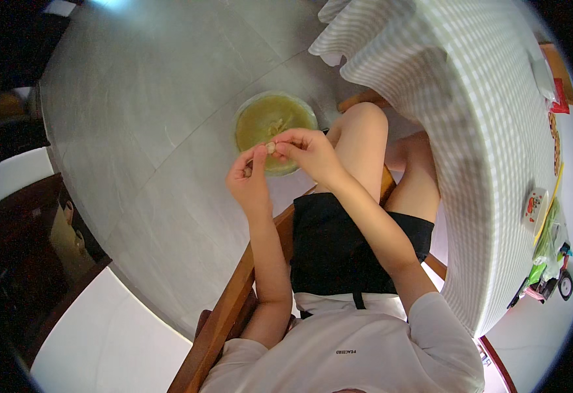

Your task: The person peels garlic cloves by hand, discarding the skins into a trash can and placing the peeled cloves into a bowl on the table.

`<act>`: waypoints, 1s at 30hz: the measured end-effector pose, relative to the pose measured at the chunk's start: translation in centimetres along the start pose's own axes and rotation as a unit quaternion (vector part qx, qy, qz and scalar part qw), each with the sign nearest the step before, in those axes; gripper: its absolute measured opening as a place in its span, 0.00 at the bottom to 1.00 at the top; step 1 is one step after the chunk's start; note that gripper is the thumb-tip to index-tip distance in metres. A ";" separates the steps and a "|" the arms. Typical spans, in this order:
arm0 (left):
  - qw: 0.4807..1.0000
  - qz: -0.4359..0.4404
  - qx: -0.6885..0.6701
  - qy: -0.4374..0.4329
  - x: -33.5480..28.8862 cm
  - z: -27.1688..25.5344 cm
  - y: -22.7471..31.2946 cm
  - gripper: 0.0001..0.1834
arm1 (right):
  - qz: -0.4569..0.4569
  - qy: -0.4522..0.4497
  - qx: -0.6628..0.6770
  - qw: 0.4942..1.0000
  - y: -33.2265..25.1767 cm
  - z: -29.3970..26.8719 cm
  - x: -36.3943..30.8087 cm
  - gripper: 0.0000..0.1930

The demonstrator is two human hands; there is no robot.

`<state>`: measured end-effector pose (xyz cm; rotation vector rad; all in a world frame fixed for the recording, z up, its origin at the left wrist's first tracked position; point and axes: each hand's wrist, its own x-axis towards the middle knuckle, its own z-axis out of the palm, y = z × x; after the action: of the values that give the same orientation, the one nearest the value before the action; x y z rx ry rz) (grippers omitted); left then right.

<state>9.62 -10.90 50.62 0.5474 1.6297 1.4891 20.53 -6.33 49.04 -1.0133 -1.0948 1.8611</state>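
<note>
Both my hands meet in front of me above a round bin, their fingertips pinched together. Between them is a small, pale, roundish piece (271, 148), perhaps a nut or a clove, too small to name surely. My left hand (247, 180) pinches it from the left, with another small pale bit (248, 171) tucked against the curled fingers. From the right, the thumb and forefinger of my right hand (307, 154) close on the same piece. The round bin (250, 121) has a yellow-green inside and stands on the floor; some pale scraps (277, 126) lie in it.
A table under a checked cloth (457, 118) stands close on my right. It bears a small patterned bowl (534, 208), plastic bags (548, 245) and a red packet (561, 97). My wooden chair's arm (234, 288) runs along my left. Grey tiles (155, 85) cover the floor.
</note>
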 end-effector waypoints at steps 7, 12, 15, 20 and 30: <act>0.992 -0.081 -0.080 0.057 0.8 -0.5 -2.6 0.08 | 0.032 0.015 -0.032 0.999 2.4 -0.5 2.7 0.07; 0.992 -0.013 -0.030 0.120 1.3 -1.2 -4.3 0.09 | 0.021 0.003 -0.132 0.991 2.0 1.4 2.5 0.09; 0.990 -0.079 -0.026 0.116 0.9 -0.6 -3.3 0.10 | 0.004 0.020 -0.136 0.991 2.3 1.0 2.5 0.08; 0.991 -0.121 -0.030 0.049 1.6 -1.9 -4.3 0.11 | 0.020 0.010 -0.128 0.992 2.2 0.8 2.7 0.07; 0.985 -0.030 0.162 0.051 0.8 -0.5 -1.9 0.08 | -0.132 0.020 -0.339 0.931 1.8 0.6 1.4 0.12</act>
<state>9.17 -10.95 48.59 0.6013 1.9690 1.2314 18.99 -5.94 47.21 -1.1882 -1.8139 1.2486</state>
